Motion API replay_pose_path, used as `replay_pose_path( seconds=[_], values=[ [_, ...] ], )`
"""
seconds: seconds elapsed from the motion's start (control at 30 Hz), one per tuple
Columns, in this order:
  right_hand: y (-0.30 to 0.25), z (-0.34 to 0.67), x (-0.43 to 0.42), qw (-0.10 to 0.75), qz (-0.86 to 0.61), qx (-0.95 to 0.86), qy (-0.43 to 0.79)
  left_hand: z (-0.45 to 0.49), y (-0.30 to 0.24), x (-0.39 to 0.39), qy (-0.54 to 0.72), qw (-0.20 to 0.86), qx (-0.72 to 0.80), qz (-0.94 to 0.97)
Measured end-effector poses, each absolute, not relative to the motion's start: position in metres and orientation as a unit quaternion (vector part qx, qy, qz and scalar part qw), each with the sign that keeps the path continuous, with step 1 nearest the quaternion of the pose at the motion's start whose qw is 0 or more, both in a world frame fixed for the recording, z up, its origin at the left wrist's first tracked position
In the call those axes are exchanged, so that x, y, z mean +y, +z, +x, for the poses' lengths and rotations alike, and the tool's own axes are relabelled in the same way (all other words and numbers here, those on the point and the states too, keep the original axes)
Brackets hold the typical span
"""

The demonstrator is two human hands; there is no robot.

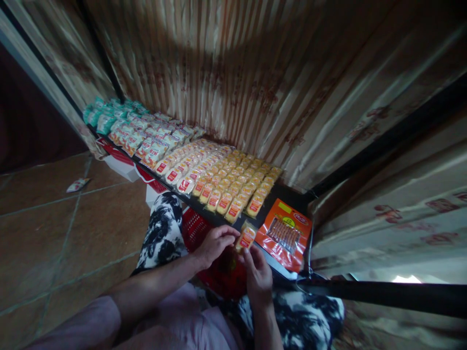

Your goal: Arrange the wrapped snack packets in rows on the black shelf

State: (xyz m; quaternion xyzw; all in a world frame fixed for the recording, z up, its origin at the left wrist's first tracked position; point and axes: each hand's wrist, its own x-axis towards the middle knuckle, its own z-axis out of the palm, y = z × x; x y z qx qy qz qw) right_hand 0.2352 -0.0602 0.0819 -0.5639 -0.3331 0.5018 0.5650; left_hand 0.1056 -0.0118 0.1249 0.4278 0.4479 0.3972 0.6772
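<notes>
A small clear-wrapped yellow cake point(247, 236) with an orange-red label is held up in front of the shelf's near edge. My right hand point(259, 272) pinches its lower end, thumb on the front. At its left edge, the fingertips of my left hand point(218, 244) are pressed together against the wrapper. Just beyond lie rows of the same yellow packets point(237, 182) on the black shelf point(277, 194). To their left are paler packets with red labels point(186, 182). A large orange packet point(284, 235) with a window showing brown sticks lies right of my hands.
White snack bags point(153, 151) and green bags point(105, 122) fill the shelf's far left. Red baskets point(195, 227) stand under the shelf. A pleated curtain point(226, 73) hangs behind, and black frame bars point(383, 294) run at right. One small packet point(78, 185) lies on the tiled floor.
</notes>
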Motion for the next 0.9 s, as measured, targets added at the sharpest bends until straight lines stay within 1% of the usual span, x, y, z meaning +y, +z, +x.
replay_pose_path(
  seconds=[0.2, 0.4, 0.6, 0.73, 0.9],
  values=[
    [0.082, 0.238, -0.057, 0.558, -0.580, -0.339, 0.488, 0.108, 0.127, -0.012, 0.398, 0.659, 0.462, 0.441],
    [0.091, 0.241, -0.052, 0.526, -0.618, -0.367, 0.456, 0.114, 0.124, -0.010, 0.406, 0.650, 0.471, 0.437],
    [0.093, 0.247, -0.045, 0.496, -0.660, -0.423, 0.373, 0.121, 0.127, -0.007, 0.423, 0.650, 0.470, 0.422],
    [0.092, 0.251, -0.040, 0.479, -0.673, -0.442, 0.350, 0.125, 0.129, -0.005, 0.434, 0.667, 0.442, 0.414],
    [0.094, 0.251, -0.034, 0.457, -0.699, -0.465, 0.295, 0.130, 0.126, -0.004, 0.447, 0.637, 0.455, 0.433]
  ],
)
